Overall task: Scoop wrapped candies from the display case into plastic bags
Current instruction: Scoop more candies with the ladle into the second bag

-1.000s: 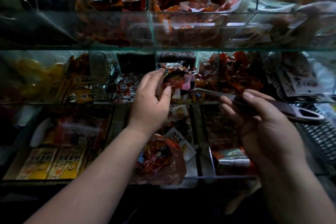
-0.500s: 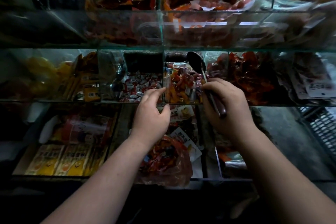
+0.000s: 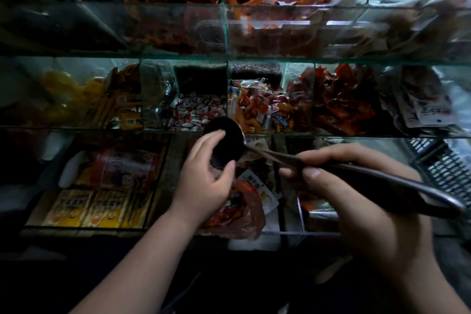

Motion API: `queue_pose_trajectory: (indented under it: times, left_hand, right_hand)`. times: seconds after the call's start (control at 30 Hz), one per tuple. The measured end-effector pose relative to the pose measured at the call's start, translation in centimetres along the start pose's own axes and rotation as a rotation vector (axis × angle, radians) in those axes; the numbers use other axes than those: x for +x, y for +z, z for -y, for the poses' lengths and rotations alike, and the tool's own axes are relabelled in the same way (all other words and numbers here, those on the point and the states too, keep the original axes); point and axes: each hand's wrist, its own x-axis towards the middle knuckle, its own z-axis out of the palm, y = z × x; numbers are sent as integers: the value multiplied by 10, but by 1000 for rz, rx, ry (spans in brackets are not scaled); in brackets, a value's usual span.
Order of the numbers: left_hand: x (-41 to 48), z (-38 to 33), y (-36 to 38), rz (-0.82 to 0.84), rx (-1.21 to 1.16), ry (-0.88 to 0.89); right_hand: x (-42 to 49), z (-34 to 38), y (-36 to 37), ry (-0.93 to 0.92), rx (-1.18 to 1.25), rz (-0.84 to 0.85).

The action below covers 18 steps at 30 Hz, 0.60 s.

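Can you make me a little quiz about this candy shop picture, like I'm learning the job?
1. True or false: the left hand holds a plastic bag.
2. Who grips the ladle by its handle? A) the right hand B) the left hand C) nobody
3. Fill in: the red-and-white candies lie in the ___ of the three rows visible in the glass case.
Key: 1 true; 2 A; 3 middle.
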Motion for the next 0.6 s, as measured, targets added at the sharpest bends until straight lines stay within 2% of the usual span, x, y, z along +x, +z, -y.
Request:
queue_pose_trajectory:
  times: [0.03,0.07,0.13,0.2,0.3,0.37,0.5,0.6]
  left_hand:
    - [-10,5,-6,-58,5,6]
    - [-19,10,-13,-117,27,12]
    - [-36,21,-24,-213,147,36]
    - [-49,31,-33,-206,296,17]
    - [-59,48,-34,1,399,-165]
    - [-63,59,-31,114,386,-275]
    - [-65,69,-26,85,320,-317]
    - [-63,71,-25,74,300,-344]
  right_hand:
    - [-14,8,1,-146,-83,101]
    - [-18,9,-9,-286,-147,74]
    - [-20,20,-6,-359,-150,12]
    - [-19,5,0,-356,-199,68]
    - [9,-23,29,-385,-467,159]
    - [28,-51,49,-407,-578,229]
    - [59,-95,86,-325,-786,324]
    - [65,-111,101,-279,-687,249]
